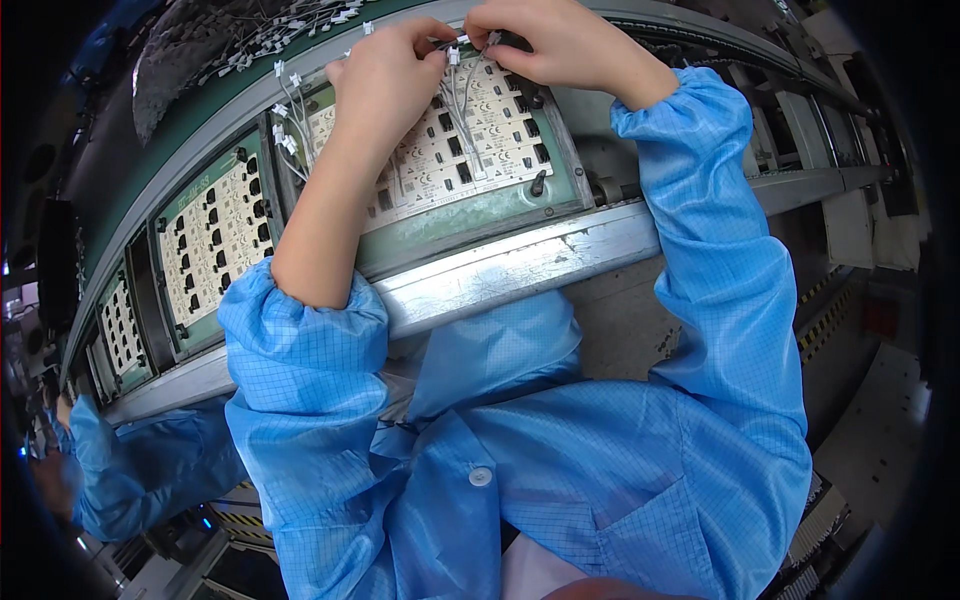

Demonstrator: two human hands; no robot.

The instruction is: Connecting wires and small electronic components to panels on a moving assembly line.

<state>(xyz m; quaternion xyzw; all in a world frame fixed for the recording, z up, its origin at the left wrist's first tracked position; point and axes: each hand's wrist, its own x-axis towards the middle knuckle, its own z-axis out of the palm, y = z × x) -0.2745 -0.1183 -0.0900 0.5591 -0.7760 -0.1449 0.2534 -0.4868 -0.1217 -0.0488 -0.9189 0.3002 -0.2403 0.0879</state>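
My left hand (392, 72) is closed at the far edge of a white circuit-board panel (430, 195), its thumb and fingers pinching a thin cable. Beside it my right hand (535, 42) pinches a thin grey cable near its end. Just between the fingertips is a small white connector (454, 56). Grey cables (462, 118) hang over the panel, which sits in a green fixture (470, 214). More cables with white connectors (284, 140) stand up left of my left forearm. The fingers partly hide what they grip.
More fixtures with white board panels (215, 240) line the conveyor to the left. A metal rail (520, 262) runs along the near side. Loose cables (270, 38) lie in a heap on clear plastic at the far left. At lower left is another person's blue sleeve (150, 465).
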